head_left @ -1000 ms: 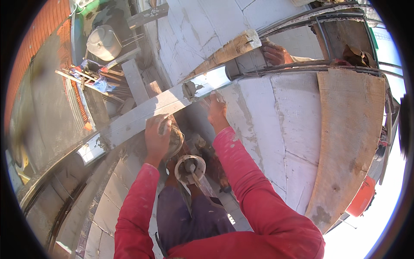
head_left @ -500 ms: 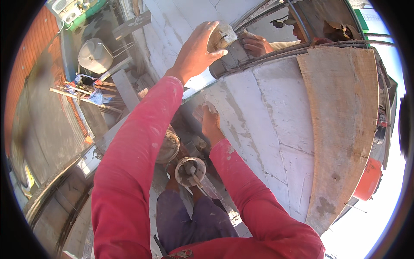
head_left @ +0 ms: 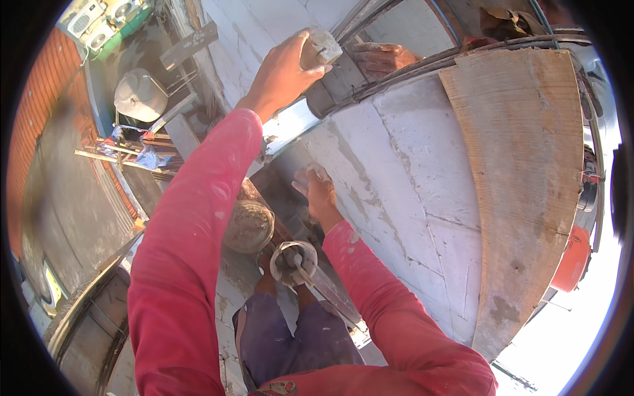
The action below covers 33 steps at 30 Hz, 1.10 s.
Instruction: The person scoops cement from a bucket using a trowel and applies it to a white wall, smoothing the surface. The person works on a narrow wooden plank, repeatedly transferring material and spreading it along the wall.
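While the right hand (head_left: 317, 191), fingers half-curled, any hold unconfirmed, stands at the left edge of the smooth white block wall (head_left: 422, 191), the left hand (head_left: 279, 74) has shifted from the pale straight bar (head_left: 288, 125) to clasp a blunt, mortar-crusted timber end (head_left: 323, 46) beyond the wall's far left corner, apparently taking control of it. Opposite, a co-worker's hand (head_left: 386, 58) lies near.

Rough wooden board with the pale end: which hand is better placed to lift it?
Probably the left hand: it grips the board. The right hand is apart from it, near the white blockwork.
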Available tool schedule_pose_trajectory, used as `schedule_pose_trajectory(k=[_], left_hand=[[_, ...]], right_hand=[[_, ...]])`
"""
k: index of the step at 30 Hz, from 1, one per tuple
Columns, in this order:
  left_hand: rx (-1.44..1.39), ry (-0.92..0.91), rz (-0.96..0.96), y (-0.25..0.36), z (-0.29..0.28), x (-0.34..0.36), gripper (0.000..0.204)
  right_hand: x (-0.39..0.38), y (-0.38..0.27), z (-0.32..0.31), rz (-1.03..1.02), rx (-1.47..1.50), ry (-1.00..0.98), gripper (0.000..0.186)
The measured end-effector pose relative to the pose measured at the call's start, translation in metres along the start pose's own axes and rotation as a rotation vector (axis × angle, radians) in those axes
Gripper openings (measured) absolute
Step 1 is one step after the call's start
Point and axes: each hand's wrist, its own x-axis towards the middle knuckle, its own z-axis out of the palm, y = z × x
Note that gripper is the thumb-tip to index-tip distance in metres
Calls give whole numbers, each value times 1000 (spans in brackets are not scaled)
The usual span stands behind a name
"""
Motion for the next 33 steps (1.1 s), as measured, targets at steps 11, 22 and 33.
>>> schedule_pose_trajectory(k=[11, 22, 33], left_hand=[[-74, -90, -149, 13, -10, 4, 71], [-57, -44, -72, 7, -11, 5, 70], [-73, 46, -18, -9, 1, -10, 68]], right_hand=[[-10, 4, -9, -9, -15, -28, 57], [-11, 6, -15, -11, -6, -11, 55], [-9, -3, -12, -16, -75, -29, 54]])
